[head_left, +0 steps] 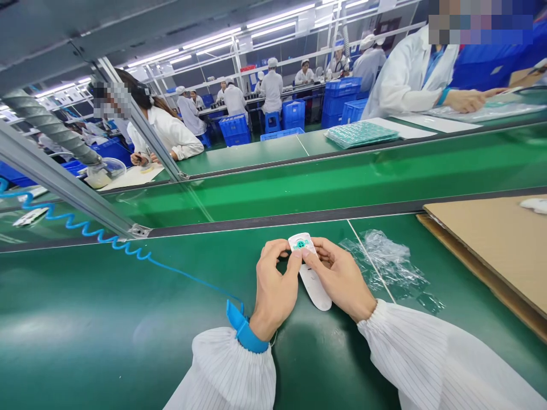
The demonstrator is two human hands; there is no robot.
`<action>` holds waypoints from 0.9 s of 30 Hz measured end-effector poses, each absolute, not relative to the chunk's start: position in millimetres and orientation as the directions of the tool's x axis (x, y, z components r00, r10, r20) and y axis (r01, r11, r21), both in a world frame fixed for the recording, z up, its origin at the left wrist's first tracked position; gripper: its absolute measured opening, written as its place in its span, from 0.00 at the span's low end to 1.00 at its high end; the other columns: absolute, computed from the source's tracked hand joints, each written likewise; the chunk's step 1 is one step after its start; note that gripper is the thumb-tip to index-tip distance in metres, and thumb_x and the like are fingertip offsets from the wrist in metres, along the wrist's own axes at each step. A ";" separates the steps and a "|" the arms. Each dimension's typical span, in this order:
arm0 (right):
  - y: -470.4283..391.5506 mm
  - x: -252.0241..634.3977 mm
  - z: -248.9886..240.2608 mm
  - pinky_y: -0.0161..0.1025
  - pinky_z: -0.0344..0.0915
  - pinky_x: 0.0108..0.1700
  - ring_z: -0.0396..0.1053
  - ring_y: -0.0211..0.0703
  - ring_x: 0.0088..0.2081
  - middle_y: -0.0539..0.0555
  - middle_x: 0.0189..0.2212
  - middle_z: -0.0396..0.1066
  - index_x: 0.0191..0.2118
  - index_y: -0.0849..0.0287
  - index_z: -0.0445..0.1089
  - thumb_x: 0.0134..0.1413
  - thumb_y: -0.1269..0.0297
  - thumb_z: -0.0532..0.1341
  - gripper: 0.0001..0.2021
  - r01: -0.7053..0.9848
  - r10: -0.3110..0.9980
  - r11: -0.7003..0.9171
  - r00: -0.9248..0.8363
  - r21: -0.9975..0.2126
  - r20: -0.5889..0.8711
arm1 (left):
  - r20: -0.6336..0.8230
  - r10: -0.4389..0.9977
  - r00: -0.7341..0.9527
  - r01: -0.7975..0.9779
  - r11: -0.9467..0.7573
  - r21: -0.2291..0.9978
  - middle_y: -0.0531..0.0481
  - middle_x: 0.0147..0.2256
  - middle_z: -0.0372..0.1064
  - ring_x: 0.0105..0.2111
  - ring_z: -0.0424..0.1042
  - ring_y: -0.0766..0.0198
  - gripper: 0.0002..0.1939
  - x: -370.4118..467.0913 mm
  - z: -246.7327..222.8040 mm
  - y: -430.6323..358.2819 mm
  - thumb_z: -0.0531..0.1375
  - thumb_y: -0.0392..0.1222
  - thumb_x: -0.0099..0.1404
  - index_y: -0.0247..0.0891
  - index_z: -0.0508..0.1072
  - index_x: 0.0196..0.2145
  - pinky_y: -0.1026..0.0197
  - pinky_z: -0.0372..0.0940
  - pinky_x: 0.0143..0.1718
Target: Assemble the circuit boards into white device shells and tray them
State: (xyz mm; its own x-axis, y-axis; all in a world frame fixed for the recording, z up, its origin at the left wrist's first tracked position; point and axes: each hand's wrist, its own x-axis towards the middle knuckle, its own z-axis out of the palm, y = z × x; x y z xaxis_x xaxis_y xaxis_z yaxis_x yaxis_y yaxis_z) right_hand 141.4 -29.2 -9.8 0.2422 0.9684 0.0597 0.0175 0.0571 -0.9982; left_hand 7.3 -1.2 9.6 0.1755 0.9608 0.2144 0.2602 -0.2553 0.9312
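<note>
A slim white plastic casing with rounded ends is held between both hands over the green table. Near its upper end shows a part with a teal round pattern. My left hand grips the casing's upper left side, thumb on its face and fingers curled behind. From the right, my right hand pinches the same upper end, its thumb near the teal pattern. The casing's lower end sticks out below my thumbs. A blue wrist strap circles my left wrist.
Crumpled clear plastic lies right of my hands, beside cardboard sheets. A coiled blue cord runs from the left to my strap. Beyond the green conveyor, two people work near a stack of teal boards. A metal post stands left.
</note>
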 end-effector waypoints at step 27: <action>-32.4 139.3 -2.3 0.41 0.69 0.36 0.75 0.47 0.37 0.56 0.38 0.80 0.47 0.57 0.77 0.60 0.47 0.63 0.19 0.093 0.966 0.005 0.256 -0.996 0.029 | 0.196 0.964 0.177 0.337 -0.247 0.908 0.50 0.43 0.74 0.39 0.69 0.63 0.13 7.8 10.0 -4.7 0.58 0.41 0.71 0.43 0.74 0.52 0.59 0.64 0.43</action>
